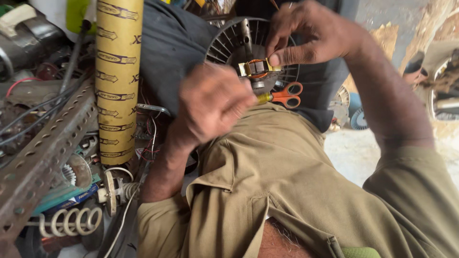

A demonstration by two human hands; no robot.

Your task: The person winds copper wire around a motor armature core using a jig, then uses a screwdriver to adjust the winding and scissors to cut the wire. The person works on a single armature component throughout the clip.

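Note:
My right hand [311,33] pinches a small motor part with orange copper winding and a brass-coloured frame [258,68], held in front of a round metal fan housing with thin ribs [229,43]. Below and to the left of it, my left hand [210,102] is seen from the back, fingers curled toward the same part; whether it grips it is hidden. Orange-handled scissors [287,95] lie just right of my left hand, on dark cloth over my lap.
A tall yellow cardboard tube [117,81] stands at the left. A perforated rusty metal angle bar [43,153], wires, a coil spring [67,220] and motor parts crowd the left side. Pale floor [354,153] shows at the right.

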